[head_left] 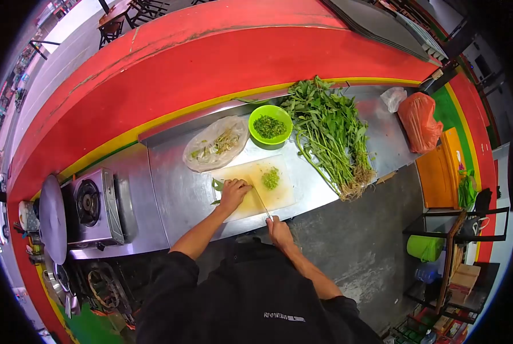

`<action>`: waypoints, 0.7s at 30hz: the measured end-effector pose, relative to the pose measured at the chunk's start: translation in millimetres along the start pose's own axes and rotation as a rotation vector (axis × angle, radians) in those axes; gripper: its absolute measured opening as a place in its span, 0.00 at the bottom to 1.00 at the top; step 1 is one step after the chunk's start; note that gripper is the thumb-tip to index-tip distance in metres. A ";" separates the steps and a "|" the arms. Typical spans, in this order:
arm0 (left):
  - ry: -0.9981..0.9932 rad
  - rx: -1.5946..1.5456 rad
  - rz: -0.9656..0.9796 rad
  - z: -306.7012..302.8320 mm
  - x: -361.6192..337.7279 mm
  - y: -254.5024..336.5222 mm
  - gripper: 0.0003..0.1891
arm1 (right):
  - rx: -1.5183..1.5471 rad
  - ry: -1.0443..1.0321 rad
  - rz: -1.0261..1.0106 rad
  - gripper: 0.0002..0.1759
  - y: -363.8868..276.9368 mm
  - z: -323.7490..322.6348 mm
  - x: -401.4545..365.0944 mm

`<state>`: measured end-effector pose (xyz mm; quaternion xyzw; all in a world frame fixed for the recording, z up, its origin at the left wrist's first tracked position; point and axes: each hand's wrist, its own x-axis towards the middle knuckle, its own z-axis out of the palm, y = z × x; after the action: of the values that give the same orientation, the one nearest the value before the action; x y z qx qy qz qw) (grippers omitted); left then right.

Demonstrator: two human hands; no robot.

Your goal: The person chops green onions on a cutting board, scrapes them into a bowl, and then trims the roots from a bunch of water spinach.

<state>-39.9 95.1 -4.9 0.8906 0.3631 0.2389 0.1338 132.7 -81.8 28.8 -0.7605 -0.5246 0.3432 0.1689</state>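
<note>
On the metal counter lies a pale cutting board with a small pile of chopped green pieces. My left hand is closed over green stems on the board, their leaves sticking out at its left. My right hand grips the handle of a knife, whose blade points up and left across the board, close to my left fingertips. Behind the board stand a lime-green bowl of chopped greens and a clear plastic bag with trimmings. A large bunch of leafy greens with roots lies to the right.
A gas stove and a large round pan lid stand at the left. An orange-red plastic bag sits at the counter's right end. Behind the counter runs a red wall. A green bucket is on a rack at the lower right.
</note>
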 end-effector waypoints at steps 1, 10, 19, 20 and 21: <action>0.003 -0.014 -0.006 1.8 -1.1 -2.4 0.08 | 0.033 0.006 0.010 0.22 -2.6 -3.1 -2.6; 0.040 -0.111 -0.061 -0.6 -0.6 -2.6 0.07 | 0.091 0.010 0.005 0.22 -3.8 -4.3 -8.5; 0.033 -0.019 0.007 -3.3 4.8 0.9 0.05 | -0.018 0.007 -0.030 0.21 -3.6 5.6 0.2; 0.038 -0.020 0.014 -3.2 4.4 1.9 0.05 | -0.041 0.008 -0.037 0.21 -5.7 6.2 1.7; 0.049 -0.017 0.006 -1.4 3.9 1.8 0.05 | -0.063 0.030 -0.049 0.21 -5.5 10.0 7.2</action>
<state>-37.2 96.6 -1.7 0.8844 0.3616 0.2641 0.1316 123.4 -74.1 22.6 -0.7574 -0.5512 0.3107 0.1612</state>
